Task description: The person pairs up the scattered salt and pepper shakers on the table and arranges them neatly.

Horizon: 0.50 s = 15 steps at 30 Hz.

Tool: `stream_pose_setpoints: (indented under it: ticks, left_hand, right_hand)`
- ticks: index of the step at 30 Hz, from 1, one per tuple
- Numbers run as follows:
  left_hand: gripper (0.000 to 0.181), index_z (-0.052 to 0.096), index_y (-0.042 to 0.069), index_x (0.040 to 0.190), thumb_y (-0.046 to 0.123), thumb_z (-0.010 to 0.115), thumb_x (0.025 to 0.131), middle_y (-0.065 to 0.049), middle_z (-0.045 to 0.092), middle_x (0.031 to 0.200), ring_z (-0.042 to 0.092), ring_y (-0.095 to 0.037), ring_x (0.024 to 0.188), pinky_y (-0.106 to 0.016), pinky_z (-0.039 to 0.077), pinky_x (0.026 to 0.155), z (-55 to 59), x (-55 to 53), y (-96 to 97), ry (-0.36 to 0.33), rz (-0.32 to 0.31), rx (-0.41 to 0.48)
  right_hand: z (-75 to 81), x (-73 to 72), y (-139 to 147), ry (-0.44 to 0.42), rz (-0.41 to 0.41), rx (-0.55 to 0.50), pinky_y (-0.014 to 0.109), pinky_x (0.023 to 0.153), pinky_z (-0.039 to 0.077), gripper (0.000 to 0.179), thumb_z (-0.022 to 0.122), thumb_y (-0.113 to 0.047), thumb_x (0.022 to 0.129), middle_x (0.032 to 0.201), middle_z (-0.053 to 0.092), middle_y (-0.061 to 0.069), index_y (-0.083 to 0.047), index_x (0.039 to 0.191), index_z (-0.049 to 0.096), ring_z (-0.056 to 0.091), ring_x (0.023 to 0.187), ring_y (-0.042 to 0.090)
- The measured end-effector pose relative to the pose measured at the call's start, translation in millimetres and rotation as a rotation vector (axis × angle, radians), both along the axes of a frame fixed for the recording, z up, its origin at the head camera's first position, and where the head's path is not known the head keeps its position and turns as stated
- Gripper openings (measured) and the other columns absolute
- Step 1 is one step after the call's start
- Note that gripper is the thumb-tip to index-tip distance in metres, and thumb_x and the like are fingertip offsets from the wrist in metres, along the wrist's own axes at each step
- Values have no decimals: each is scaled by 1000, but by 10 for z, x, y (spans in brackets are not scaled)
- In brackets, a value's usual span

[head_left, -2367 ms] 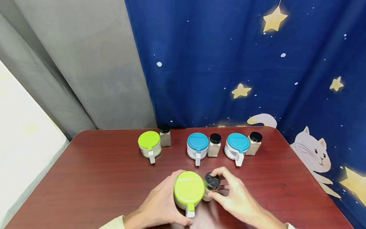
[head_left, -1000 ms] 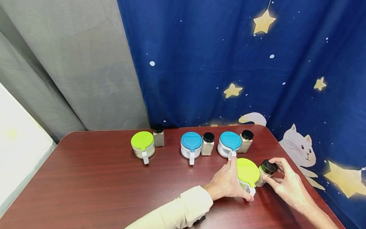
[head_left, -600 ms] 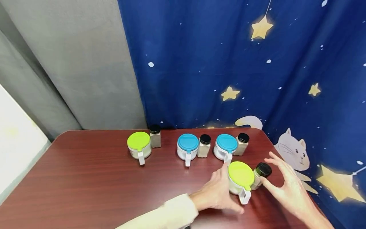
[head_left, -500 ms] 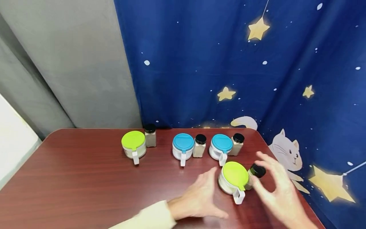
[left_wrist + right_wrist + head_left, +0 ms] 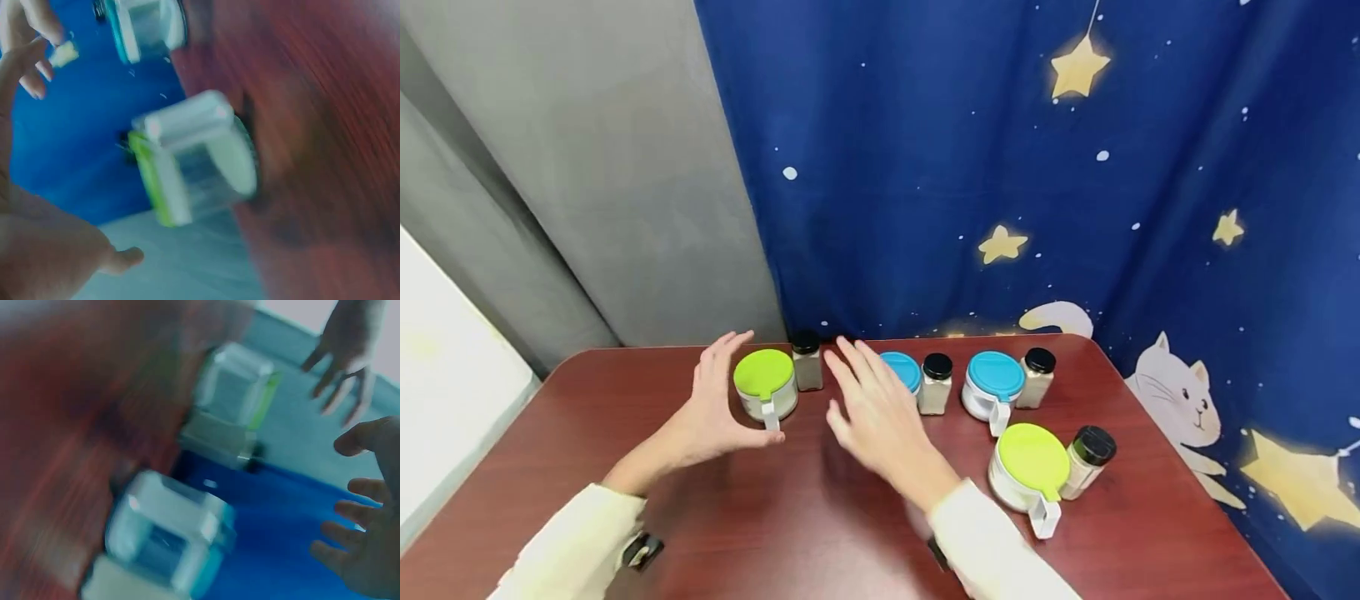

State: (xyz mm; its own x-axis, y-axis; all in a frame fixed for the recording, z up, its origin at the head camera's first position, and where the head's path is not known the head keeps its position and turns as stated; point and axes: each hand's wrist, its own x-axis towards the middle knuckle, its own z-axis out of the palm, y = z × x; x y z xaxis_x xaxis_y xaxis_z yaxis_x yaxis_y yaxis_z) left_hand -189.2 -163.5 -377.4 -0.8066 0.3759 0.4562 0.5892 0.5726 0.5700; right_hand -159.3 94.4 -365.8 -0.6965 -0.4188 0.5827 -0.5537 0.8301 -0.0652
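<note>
At the back left of the table, my left hand (image 5: 711, 412) is spread beside a seasoning jar with a green lid (image 5: 765, 371), thumb near its white handle. A gap shows between that hand and the jar in the left wrist view (image 5: 200, 165). To the jar's right stands a shaker bottle with a black cap (image 5: 807, 367). My right hand (image 5: 880, 421) hovers just right of this bottle with fingers extended, holding nothing. It partly hides a blue-lidded jar (image 5: 904, 367) behind it.
Another black-capped bottle (image 5: 936, 385), a second blue-lidded jar (image 5: 995, 379) and its neighbouring bottle (image 5: 1036, 379) line the back edge. Closer in, at the right, stand a second green-lidded jar (image 5: 1032, 462) and a bottle (image 5: 1088, 462). Curtains (image 5: 910, 167) hang behind the table (image 5: 760, 517).
Both hands carried the green-lidded jar and bottle from the front middle to the right side and let go of them. Both then moved left to the back-left pair.
</note>
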Motion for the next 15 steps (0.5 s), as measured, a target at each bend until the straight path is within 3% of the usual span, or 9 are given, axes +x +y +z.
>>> stream_pose_setpoints:
  ticks: [2,4,7,10,12,15]
  left_hand:
    - [135,16,16,161,36,100,57,-23,12,161,9,-46,145,-74,24,102,-111,-134,-55,-107,35,-36]
    - [140,11,15,162,35,100,57,-27,7,161,4,-48,147,-76,20,104,-257,-294,-79,-186,14,-54]
    - [136,12,15,163,29,101,60,-27,12,159,18,-45,143,-69,26,107,-422,-512,-117,-288,-39,-18]
    - [122,26,13,160,24,100,63,-21,28,154,34,-37,134,-58,34,106,-489,-641,-169,-323,-95,41]
    - [113,35,12,156,23,100,64,-17,36,149,41,-33,128,-54,36,104,-487,-671,-199,-326,-111,58]
    - [109,38,15,155,24,100,65,-14,39,147,43,-31,126,-52,37,103,-485,-678,-221,-328,-104,48]
  right_hand:
    - [-32,-354,-189,-52,-58,106,47,114,33,68,72,-21,89,158,39,14,-10,152,47,36,144,32]
    - [-49,-634,-341,-156,-100,196,47,116,29,77,73,-21,89,161,32,14,-14,157,38,31,146,33]
    - [-71,-897,-512,-343,-122,236,44,115,30,84,75,-20,91,164,26,14,-18,162,29,28,148,32]
    - [-119,-1008,-592,-462,-105,152,43,106,43,78,75,-16,93,161,32,14,-20,160,34,38,143,30]
    - [-162,-1035,-604,-476,-87,83,42,94,52,69,72,-12,94,153,40,15,-22,155,39,50,132,27]
    - [-207,-1044,-589,-449,-41,-1,38,78,56,61,70,-8,95,137,49,17,-22,147,43,65,103,26]
